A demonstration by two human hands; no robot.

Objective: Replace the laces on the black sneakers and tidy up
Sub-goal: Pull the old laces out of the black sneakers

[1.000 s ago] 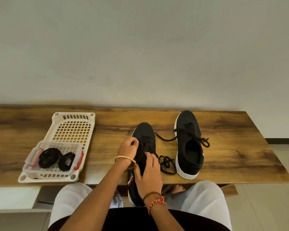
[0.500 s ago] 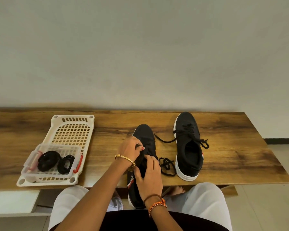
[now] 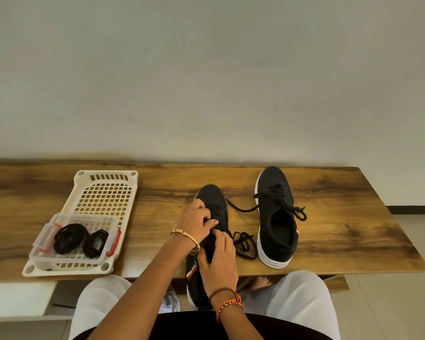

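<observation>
Two black sneakers with white soles are on a wooden table [image 3: 353, 236]. The near sneaker [image 3: 212, 200] lies toe away from me, its heel hanging over the front edge toward my lap. My left hand [image 3: 194, 223] curls over its lace area and pinches the black lace there. My right hand [image 3: 220, 256] grips the sneaker's tongue and side just below. A loose part of the black lace [image 3: 244, 244] lies in loops to the right of this shoe. The far sneaker [image 3: 277, 217] stands to the right, laced, with its ends untied.
A cream perforated tray [image 3: 106, 192] sits at the left of the table. A small clear box [image 3: 59, 225] with red clips rests on the tray's near end and holds two coiled black laces [image 3: 80, 239]. A plain wall stands behind the table.
My left hand has shifted slightly right along the near sneaker's lace area and now meets my right hand's fingertips. The sneakers and tray have stayed in place.
</observation>
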